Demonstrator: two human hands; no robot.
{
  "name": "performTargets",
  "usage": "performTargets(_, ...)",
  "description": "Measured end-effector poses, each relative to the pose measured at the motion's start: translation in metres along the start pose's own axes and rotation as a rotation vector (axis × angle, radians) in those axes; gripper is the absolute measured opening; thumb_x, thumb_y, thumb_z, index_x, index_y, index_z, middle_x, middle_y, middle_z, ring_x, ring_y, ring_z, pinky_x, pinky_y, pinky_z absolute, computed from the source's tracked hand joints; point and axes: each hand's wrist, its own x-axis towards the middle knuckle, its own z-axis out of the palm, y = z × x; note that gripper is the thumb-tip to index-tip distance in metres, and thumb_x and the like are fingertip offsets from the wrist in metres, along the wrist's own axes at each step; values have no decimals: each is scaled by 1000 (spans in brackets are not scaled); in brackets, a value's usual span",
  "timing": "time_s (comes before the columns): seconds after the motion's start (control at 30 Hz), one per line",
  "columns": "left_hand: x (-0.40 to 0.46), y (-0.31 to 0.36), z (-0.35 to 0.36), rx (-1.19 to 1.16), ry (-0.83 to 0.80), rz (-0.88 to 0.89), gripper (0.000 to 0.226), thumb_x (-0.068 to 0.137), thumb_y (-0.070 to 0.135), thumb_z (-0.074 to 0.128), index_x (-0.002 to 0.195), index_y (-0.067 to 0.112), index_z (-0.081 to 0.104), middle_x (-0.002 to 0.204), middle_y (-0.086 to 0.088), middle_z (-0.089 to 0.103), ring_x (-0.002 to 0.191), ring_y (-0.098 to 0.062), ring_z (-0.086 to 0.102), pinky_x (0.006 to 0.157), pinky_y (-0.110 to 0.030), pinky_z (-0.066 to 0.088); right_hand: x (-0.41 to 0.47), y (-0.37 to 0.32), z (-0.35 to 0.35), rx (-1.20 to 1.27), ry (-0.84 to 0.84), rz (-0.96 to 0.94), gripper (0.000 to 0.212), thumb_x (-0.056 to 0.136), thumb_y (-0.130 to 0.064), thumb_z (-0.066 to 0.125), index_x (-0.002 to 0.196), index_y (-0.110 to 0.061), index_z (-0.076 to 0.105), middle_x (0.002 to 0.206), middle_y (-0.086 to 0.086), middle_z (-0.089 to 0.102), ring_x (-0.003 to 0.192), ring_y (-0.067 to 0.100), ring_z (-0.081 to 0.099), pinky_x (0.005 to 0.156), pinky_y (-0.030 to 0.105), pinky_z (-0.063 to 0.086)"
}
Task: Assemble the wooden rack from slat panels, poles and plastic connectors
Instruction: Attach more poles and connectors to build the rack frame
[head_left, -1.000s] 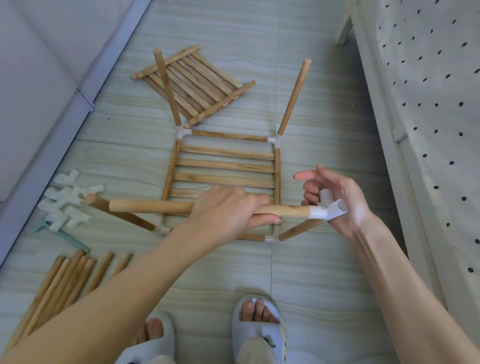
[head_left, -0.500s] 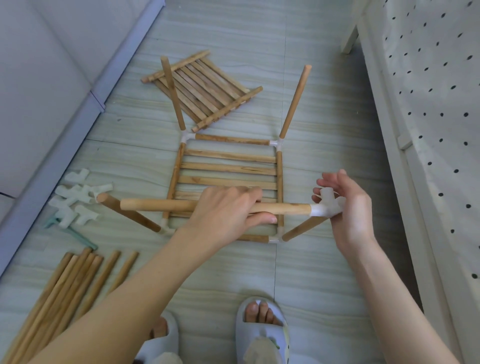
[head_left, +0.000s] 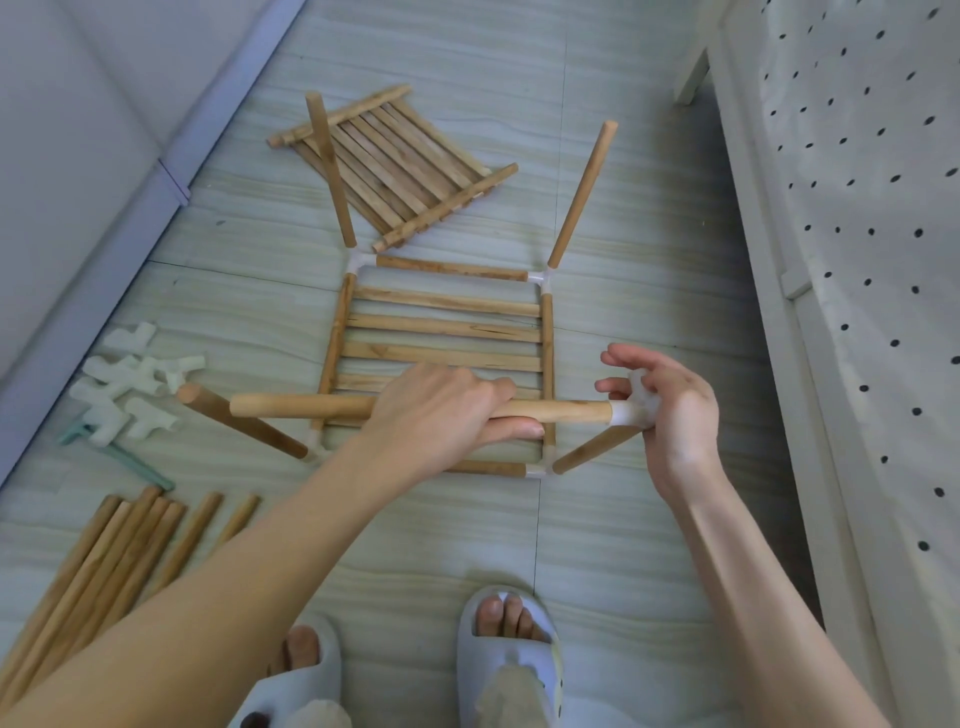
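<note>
A loose pole (head_left: 311, 407) is gripped near its middle by the left hand (head_left: 441, 410) and held level above the slat panel (head_left: 441, 327) on the floor, while a white plastic connector (head_left: 631, 410) is pinched onto its right end by the right hand (head_left: 675, 410) — apparently so the joint can be seated, though the socket is partly hidden. Spare connectors (head_left: 124, 387) and poles (head_left: 104, 561) lie at the left — a second panel (head_left: 395, 161) beyond — and the frame's near-right upright (head_left: 592, 454) slants just under the joint and could obstruct it.
</note>
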Motion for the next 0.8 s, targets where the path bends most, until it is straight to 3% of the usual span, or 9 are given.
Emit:
performTargets(0.2,0,-1,0,64,38,15,53,87,68,22,101,24,49,65,7,44,64,-18,45,58,-28,30,-3,-2,-1,-8,4,6,39,90,2,29,94,-7,66,94,7,67,76,22,64,85,35,49)
performTargets(0.33,-7,-6,-1,-34,111,78,49,89,62,29,112,25,51,102,7,60,91,-15,55,68,-25,34,-7,-6,2,126,82,88,31,101,-26,32,113,-13,57,112,9,64,90,25,66,93,36,48)
performTargets(0.43,-26,-22,-5,-98,199,36,52,86,60,32,106,23,61,99,4,59,97,-20,55,81,-34,37,-22,-3,-9,134,47,95,53,96,-57,26,111,-18,57,109,6,67,104,23,63,104,38,41)
performTargets(0.5,-46,-40,0,-63,336,-80,55,83,62,34,99,20,66,94,-1,60,94,-26,56,82,-43,40,-35,4,-16,27,-5,65,78,71,-83,38,112,-20,60,108,2,68,108,15,61,100,32,42)
performTargets(0.53,-57,-50,3,-52,364,-161,57,81,63,35,101,19,65,97,-3,60,98,-28,54,86,-48,38,-41,7,-18,-53,-39,36,87,62,-87,45,115,-19,60,111,0,66,109,11,60,98,29,42)
performTargets(0.57,-68,-58,5,-40,375,-240,61,79,66,35,106,19,64,104,-5,59,104,-28,50,91,-51,35,-46,9,-20,-129,-62,9,82,64,-82,52,116,-19,59,112,-3,65,110,8,58,98,28,41)
performTargets(0.67,-95,-82,10,-126,376,-473,77,70,77,36,117,20,58,119,-9,52,116,-29,41,99,-55,25,-52,11,-16,-288,-98,-19,22,86,-35,64,103,-23,54,105,-14,60,105,-1,55,93,19,40)
performTargets(0.73,-109,-94,12,-361,378,-610,86,64,80,41,123,19,54,127,-9,47,121,-30,38,102,-47,26,-49,14,-12,-397,-92,1,22,89,-17,62,108,-18,51,97,-12,59,100,5,55,87,20,40)
performTargets(0.8,-117,-101,14,-677,385,-675,71,72,64,59,124,17,52,126,-7,45,122,-27,40,100,-33,32,-40,19,-9,-530,-30,11,26,93,-19,56,116,-8,51,95,-1,60,98,16,55,82,29,41)
